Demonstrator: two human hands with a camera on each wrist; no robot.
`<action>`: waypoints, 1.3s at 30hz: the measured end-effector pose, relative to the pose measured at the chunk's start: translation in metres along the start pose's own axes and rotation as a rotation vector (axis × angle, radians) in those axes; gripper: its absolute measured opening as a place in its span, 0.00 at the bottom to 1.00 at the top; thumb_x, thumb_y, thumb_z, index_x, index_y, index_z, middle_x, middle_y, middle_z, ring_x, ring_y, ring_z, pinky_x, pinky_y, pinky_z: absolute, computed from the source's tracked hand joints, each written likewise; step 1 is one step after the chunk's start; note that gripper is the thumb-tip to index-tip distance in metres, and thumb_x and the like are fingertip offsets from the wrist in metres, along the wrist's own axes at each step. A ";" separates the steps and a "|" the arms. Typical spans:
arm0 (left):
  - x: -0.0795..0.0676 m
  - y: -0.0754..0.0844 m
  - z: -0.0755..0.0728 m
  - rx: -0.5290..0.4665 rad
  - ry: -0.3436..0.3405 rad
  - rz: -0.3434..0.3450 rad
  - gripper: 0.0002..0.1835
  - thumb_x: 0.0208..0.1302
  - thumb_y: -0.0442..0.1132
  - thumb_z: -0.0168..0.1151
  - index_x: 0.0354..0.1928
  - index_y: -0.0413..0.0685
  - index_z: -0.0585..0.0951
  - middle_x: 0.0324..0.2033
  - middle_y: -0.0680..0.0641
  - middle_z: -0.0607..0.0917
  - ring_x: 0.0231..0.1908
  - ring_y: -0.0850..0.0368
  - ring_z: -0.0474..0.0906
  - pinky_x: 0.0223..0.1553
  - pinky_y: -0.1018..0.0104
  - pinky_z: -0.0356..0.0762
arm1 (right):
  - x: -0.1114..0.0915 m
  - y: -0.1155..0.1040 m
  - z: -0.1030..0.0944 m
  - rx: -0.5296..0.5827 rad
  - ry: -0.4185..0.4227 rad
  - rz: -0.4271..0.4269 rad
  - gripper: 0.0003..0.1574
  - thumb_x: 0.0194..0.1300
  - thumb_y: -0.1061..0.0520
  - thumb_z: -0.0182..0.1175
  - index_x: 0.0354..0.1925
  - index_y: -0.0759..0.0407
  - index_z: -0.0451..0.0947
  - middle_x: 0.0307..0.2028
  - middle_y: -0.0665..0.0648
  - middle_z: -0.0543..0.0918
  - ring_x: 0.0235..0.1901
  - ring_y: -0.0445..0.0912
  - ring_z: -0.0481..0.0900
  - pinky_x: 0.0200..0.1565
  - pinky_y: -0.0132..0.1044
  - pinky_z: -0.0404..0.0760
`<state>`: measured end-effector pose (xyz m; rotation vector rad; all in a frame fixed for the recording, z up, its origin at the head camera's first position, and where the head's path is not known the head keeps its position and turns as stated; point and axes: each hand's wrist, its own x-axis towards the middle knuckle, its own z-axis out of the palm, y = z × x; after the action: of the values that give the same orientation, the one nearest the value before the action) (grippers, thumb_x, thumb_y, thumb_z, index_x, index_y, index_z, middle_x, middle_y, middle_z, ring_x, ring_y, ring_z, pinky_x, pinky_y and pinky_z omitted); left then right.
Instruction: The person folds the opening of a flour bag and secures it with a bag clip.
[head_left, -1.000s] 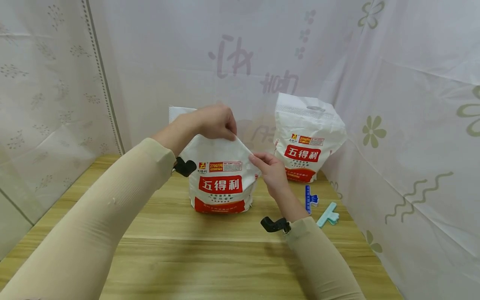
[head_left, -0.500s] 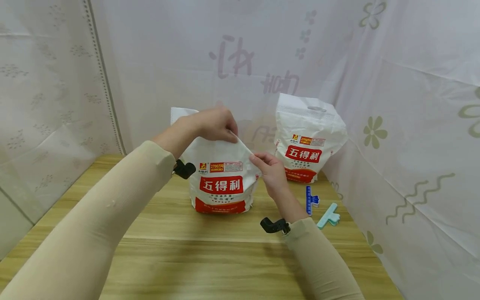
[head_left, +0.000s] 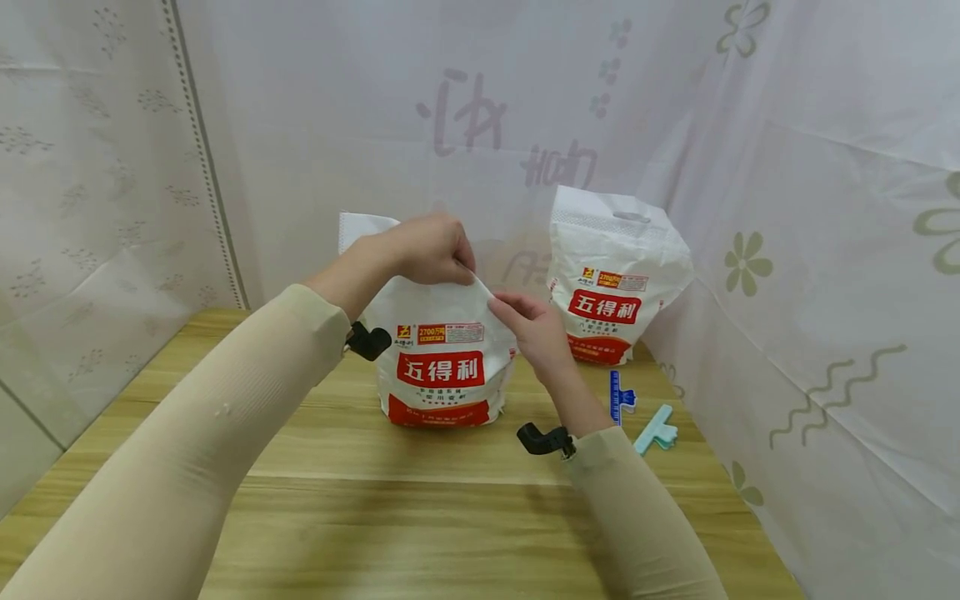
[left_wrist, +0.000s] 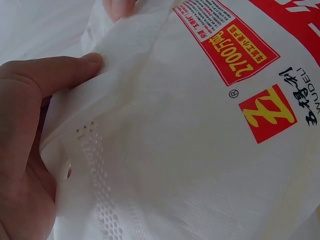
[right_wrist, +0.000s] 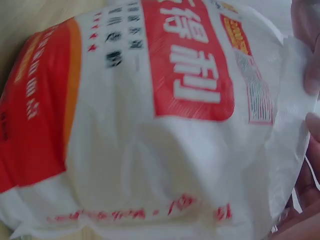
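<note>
A white flour bag [head_left: 438,367] with red print stands upright on the table, its top folded and pulled to a slanting edge. My left hand [head_left: 433,248] reaches over the bag's top and pinches the folded edge between thumb and fingers. In the left wrist view, the left thumb [left_wrist: 75,72] presses on the white plastic near a perforated strip [left_wrist: 97,185]. On the right slope of the fold, my right hand [head_left: 534,329] pinches the edge, close beside the left. The right wrist view shows the bag's printed front [right_wrist: 190,65] and fingertips at its edge. The hands hide part of the fold.
A second flour bag [head_left: 611,283] with a handle slot stands behind, to the right. In front of it lie a blue clip [head_left: 617,398] and a mint-green clip [head_left: 656,429] on the wooden table [head_left: 420,525]. Patterned curtains [head_left: 337,108] enclose the back and sides.
My right hand has moved slightly left and up along the bag's edge, nearer to my left hand. The left hand stays in nearly the same place.
</note>
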<state>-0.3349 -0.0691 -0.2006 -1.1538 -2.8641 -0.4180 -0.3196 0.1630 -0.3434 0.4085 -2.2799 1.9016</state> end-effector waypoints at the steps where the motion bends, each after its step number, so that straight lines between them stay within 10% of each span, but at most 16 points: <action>1: -0.001 0.000 0.000 0.000 0.002 -0.001 0.09 0.75 0.41 0.68 0.41 0.51 0.96 0.35 0.50 0.94 0.30 0.57 0.87 0.36 0.65 0.88 | 0.001 -0.001 0.002 -0.004 0.001 -0.010 0.22 0.76 0.42 0.70 0.59 0.54 0.89 0.57 0.56 0.90 0.56 0.51 0.85 0.55 0.40 0.87; 39: -0.007 0.001 -0.003 0.058 0.066 0.030 0.12 0.73 0.38 0.62 0.35 0.48 0.93 0.27 0.50 0.88 0.27 0.56 0.79 0.31 0.67 0.77 | 0.005 -0.015 0.017 -0.010 0.084 -0.039 0.14 0.76 0.48 0.72 0.52 0.54 0.89 0.48 0.52 0.90 0.51 0.49 0.85 0.51 0.38 0.85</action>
<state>-0.3296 -0.0739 -0.1987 -1.1497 -2.7794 -0.3625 -0.3184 0.1434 -0.3311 0.3620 -2.2116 1.8521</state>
